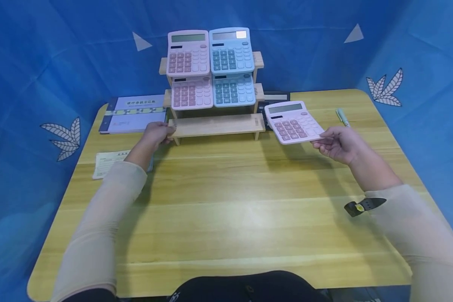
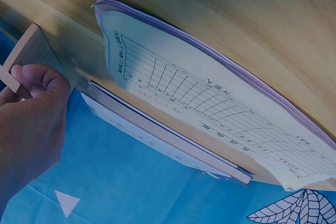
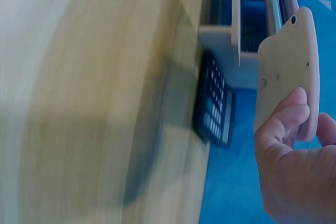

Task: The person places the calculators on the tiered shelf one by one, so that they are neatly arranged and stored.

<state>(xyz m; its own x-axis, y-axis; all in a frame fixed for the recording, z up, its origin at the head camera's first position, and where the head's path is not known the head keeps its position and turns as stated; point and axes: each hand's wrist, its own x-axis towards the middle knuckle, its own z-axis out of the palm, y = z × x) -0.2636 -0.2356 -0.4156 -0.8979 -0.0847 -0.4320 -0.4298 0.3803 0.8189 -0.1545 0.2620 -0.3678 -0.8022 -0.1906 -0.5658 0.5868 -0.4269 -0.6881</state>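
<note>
A pink calculator (image 1: 292, 122) is held above the table, to the right of a tiered wooden stand (image 1: 217, 126). My right hand (image 1: 339, 144) pinches its lower right corner; in the right wrist view the calculator's back (image 3: 286, 72) faces the camera, thumb against it. My left hand (image 1: 157, 133) grips the left end of the stand's lowest shelf, with thumb and finger on the wood (image 2: 32, 51) in the left wrist view. Two pink calculators (image 1: 187, 52) and two blue ones (image 1: 232, 50) lean on the upper two tiers. The bottom shelf bears nothing.
A black calculator (image 1: 277, 97) lies behind the held one. Left of the stand are a ledger book (image 1: 136, 121) and a receipt pad (image 1: 107, 161). A green pen (image 1: 342, 117) lies at the right. Blue cloth (image 1: 305, 46) hangs around the wooden table (image 1: 219, 218).
</note>
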